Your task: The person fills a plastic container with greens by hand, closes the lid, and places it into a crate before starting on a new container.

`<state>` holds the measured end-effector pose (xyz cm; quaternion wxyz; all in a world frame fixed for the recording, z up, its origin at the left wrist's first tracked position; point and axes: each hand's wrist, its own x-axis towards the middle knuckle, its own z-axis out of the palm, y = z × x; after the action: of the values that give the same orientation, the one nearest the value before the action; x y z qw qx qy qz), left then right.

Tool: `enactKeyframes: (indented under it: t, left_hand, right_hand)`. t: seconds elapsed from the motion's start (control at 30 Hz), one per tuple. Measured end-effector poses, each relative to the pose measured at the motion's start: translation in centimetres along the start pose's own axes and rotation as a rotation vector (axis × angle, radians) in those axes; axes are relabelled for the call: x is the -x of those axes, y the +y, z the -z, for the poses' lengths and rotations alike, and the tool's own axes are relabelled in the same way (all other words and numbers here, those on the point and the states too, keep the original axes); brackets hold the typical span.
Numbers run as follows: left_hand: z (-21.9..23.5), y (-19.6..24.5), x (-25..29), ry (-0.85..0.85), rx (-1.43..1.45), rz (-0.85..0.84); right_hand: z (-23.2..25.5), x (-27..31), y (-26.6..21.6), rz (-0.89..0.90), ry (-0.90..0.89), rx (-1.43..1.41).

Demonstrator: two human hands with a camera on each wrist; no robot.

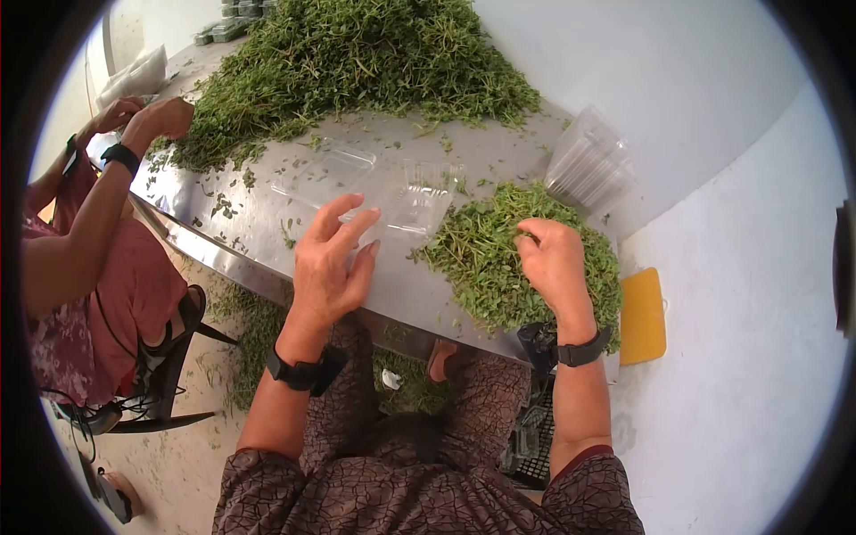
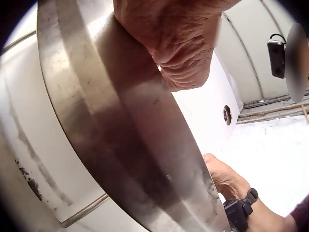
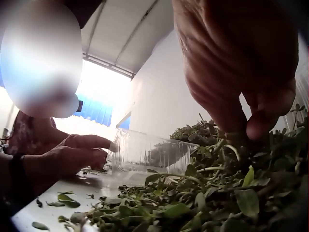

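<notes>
My right hand (image 1: 555,267) is over a small heap of purslane-like green sprigs (image 1: 486,259) at the table's near right. In the right wrist view, its thumb and fingertips pinch into the stems (image 3: 231,151), partly hiding what they hold. My left hand (image 1: 332,263) hovers over the near table edge, fingers spread and slightly bent, holding nothing. Just beyond it, a clear plastic clamshell box (image 1: 426,198) lies open, its lid (image 1: 343,165) folded out to the left. The right wrist view shows the left fingertips close to the box's wall (image 3: 154,152).
A large mound of the same greens (image 1: 357,67) covers the table's far side. Stacked clear boxes (image 1: 590,160) lean by the wall at right, above a yellow board (image 1: 642,316). At left, another person's hands (image 1: 147,120) work beside the mound. Loose leaves (image 1: 223,207) dot the metal table.
</notes>
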<state>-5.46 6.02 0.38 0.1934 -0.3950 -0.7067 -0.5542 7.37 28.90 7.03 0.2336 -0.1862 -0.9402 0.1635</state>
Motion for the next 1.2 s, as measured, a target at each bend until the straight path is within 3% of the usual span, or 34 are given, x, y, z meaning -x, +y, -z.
enactKeyframes:
  t: [0.03,0.1,0.2,0.33,0.4,0.43,0.5,0.63,0.67,0.73,0.9,1.0,1.1,1.17,1.2]
  left_hand:
    - [0.0,0.0,0.1,0.0,-0.001,-0.001]
    - [0.0,0.0,0.1,0.017,0.041,0.006]
    - [0.0,0.1,0.2,0.027,0.034,-0.005]
    - [0.0,-0.3,0.4,0.034,-0.003,-0.09]
    - [0.0,0.0,0.3,0.076,-0.019,-0.171]
    - [0.0,0.7,0.1,0.073,-0.021,-0.184]
    - [-0.1,3.4,0.2,0.089,0.095,-0.185]
    - [-2.0,6.9,0.3,-0.104,0.194,-0.068]
    - [-2.7,7.5,0.4,-0.108,0.187,-0.072]
    - [-4.2,8.3,1.0,-0.156,0.406,0.111]
    - [-6.7,9.4,1.0,-0.227,0.309,0.041]
    - [-8.1,9.7,1.1,-0.249,0.284,-0.023]
    - [-8.6,9.8,1.5,-0.323,0.224,0.009]
    - [-8.5,9.8,1.5,-0.27,0.228,0.003]
    - [-8.2,9.9,1.4,-0.305,0.235,0.033]
  right_hand:
    - [0.0,0.1,0.1,0.0,0.001,-0.001]
    - [0.0,0.4,0.3,-0.173,0.061,-0.313]
    - [1.1,1.3,-1.3,-0.315,0.117,-0.551]
    - [0.6,2.7,0.3,-0.316,0.173,-0.845]
    - [0.2,3.3,0.6,-0.365,0.254,-1.225]
    - [-0.1,3.5,0.9,-0.36,0.265,-1.232]
    - [-0.6,3.9,1.2,-0.419,0.221,-1.508]
    - [-1.3,4.6,1.1,-0.441,0.172,-1.717]
    - [-1.4,4.8,1.0,-0.447,0.177,-1.726]
    - [-1.5,5.0,0.9,-0.455,0.158,-1.755]
    - [-2.0,5.9,0.7,-0.475,0.08,-1.702]
    - [-2.2,6.1,0.3,-0.395,0.096,-1.607]
    - [-2.4,6.2,-0.5,-0.38,0.062,-1.532]
    - [-2.4,6.1,-0.6,-0.322,0.075,-1.508]
    - [-2.9,6.5,0.6,-0.201,0.048,-1.42]
